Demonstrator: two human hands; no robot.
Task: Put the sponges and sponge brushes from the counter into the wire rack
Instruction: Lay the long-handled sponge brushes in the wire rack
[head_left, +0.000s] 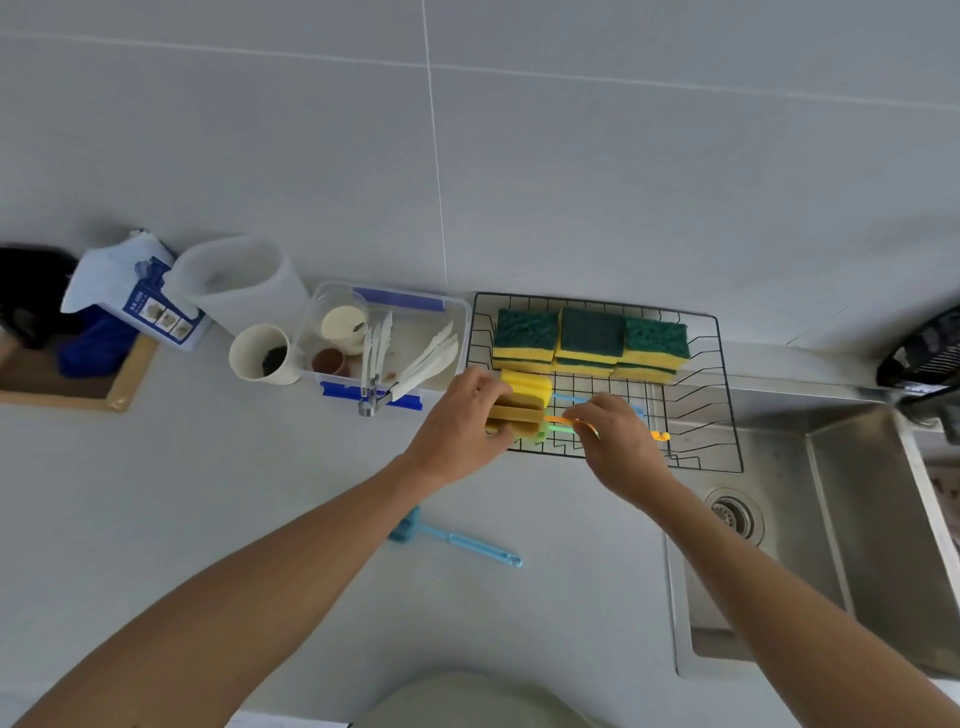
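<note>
Pale grey countertop (260, 519) fills the frame. Left of centre, the left hand (457, 421) curls around the yellow sponge heads (522, 410) at the black wire rack's (727, 395) left edge. The right hand (618, 441) pinches, it seems, the orange brush handle (657, 435) inside. A blue sponge brush (457, 540) lies on open counter below.

**Both hands at the wire rack**

Left hand (464, 415) grips the sponge heads (519, 410) at the wire rack's (722, 395) near-left corner; right hand (618, 441) pinches the orange handle (655, 434) over its floor. Green-and-yellow sponges (589, 340) line the rack's far side. One blue sponge brush (457, 540) lies on the counter (260, 519), in front of the rack.
</note>
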